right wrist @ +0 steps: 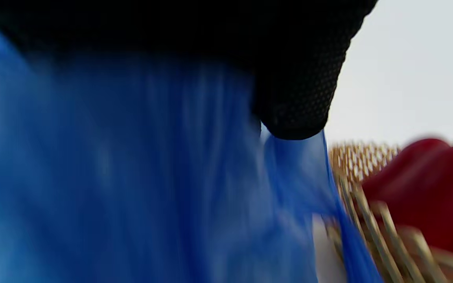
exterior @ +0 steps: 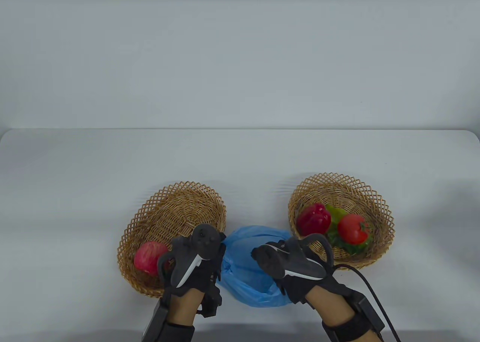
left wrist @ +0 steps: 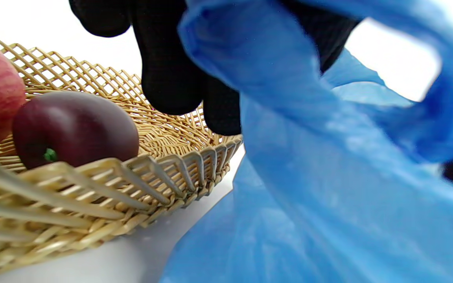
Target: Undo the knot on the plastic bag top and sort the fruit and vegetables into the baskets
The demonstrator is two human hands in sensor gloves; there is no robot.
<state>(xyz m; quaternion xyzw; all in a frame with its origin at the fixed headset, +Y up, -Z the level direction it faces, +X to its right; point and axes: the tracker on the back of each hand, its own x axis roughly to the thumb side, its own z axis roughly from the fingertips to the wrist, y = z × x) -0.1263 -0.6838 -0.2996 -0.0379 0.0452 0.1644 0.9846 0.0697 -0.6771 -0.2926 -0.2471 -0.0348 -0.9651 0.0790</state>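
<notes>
Wicker left basket (exterior: 176, 203) sits on the white table (exterior: 75, 177), holding a red apple (exterior: 150, 257) at its near left and, seen from the left wrist, a dark purple fruit (left wrist: 75, 127) beside it. Just right of it the left hand (exterior: 197, 259) pinches the rim of the blue plastic bag (exterior: 243, 259), which lies between the baskets. The right hand (exterior: 290, 263) grips the bag's opposite edge. Farther right, the right basket (exterior: 360, 192) contains a red pepper (exterior: 314, 219), green leaves (exterior: 337, 213) and a tomato (exterior: 353, 228).
</notes>
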